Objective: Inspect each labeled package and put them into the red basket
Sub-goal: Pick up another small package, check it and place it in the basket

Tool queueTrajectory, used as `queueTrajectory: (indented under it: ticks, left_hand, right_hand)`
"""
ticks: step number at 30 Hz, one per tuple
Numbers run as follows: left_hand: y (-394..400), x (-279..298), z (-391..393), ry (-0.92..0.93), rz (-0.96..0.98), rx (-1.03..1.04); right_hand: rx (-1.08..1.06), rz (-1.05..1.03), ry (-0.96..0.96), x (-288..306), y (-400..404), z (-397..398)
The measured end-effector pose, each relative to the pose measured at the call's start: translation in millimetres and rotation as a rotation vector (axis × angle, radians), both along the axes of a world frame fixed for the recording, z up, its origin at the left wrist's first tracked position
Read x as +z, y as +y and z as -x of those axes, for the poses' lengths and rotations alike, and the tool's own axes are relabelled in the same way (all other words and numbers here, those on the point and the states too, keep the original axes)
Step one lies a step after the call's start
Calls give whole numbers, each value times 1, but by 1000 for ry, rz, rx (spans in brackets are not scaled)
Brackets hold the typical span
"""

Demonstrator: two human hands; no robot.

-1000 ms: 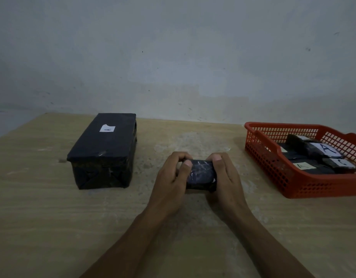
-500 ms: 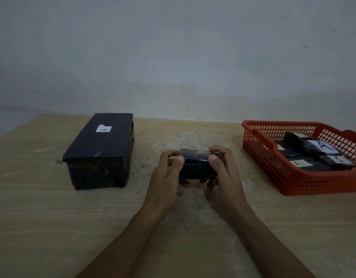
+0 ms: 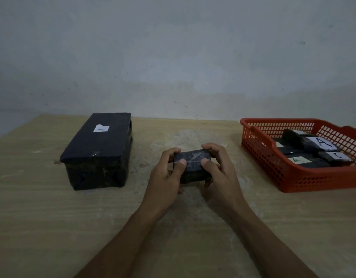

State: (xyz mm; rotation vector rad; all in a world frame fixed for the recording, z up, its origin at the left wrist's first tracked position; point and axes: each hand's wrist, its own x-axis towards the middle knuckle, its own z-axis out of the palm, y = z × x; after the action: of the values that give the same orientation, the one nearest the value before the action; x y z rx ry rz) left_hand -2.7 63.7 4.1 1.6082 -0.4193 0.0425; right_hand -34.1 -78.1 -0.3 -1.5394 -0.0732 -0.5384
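A small black wrapped package is held above the middle of the wooden table. My left hand grips its left end and my right hand grips its right end, thumbs on the near face. No label shows on the faces I see. A large black wrapped box with a white "A" label lies on the table to the left. The red basket stands at the right and holds several black packages with white labels.
The wooden table runs to a pale wall at the back. Bare tabletop lies between the large box and the basket, and in front of my arms.
The small package has been turned in both hands, and a different taped face now points at me. The hands stay over the middle of the table.
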Motion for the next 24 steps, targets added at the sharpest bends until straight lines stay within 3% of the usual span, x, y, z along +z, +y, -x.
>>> queueTrajectory:
  ticks: [24]
  left_hand:
    - [-1,-3,-1,-114,-84,-2]
  right_hand:
    - [-5,-33,15,-8,-9,-9]
